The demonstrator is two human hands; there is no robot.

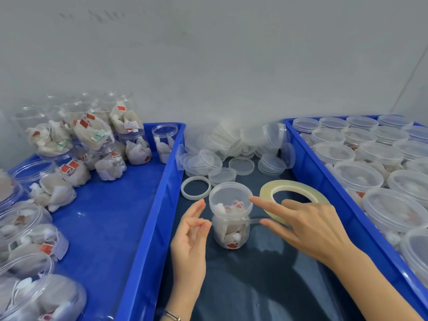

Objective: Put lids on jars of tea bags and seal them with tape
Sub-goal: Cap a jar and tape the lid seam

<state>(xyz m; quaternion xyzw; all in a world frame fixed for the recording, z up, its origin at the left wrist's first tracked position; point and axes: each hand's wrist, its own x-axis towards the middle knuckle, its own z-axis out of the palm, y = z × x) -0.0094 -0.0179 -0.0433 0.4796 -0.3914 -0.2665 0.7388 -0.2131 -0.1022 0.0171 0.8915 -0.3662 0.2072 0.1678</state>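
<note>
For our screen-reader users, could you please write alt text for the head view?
A right hand holds a tape roll, its strip reaching a lidded jar of tea bags; the left hand hovers beside it. Blue trays of jars flank them.

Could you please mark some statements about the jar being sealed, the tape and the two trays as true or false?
1. The jar between the hands already has its lid on. True.
2. The tape roll is in the left hand. False: the right hand holds it, with a strip of tape running to the jar.
3. The jars in the right tray have lids on. True.
4. The jars in the left tray are all lidded. False: they are open-topped.
5. The loose lids are piled inside the right tray. False: they lie on the dark surface between the trays.
</note>
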